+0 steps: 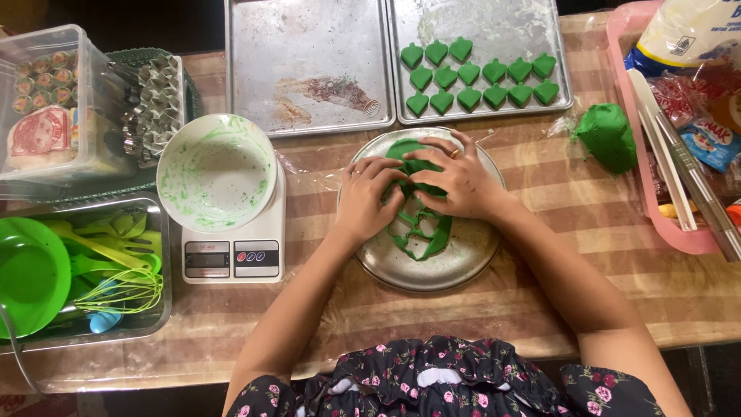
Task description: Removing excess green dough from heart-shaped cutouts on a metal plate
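A: Head view, lower middle of the frame: a person in a flowered top leans over a round metal plate [463,262]. What are the hands doing?

B: The left hand [369,197] has its fingers curled down onto the green dough sheet [421,232], seemingly to steady it. The right hand [455,179] lies across the sheet's top edge, fingers bent and pinching at the dough. The sheet stays on the plate, full of cut-out holes.

A: Left of the plate?

B: A scale [231,251] carries a white bowl [216,171], smeared green and otherwise empty. At the lower left edge, a metal tub [158,309] holds green utensils and a whisk.

A: Farther up?

B: Two trays: the left tray [309,66] is bare but for crumbs, while the right tray [482,23] holds rows of green cut shapes [478,77], spaced apart. A wrapped dough lump [606,135] sits at the right, beside a pink bin [671,232] of packets.
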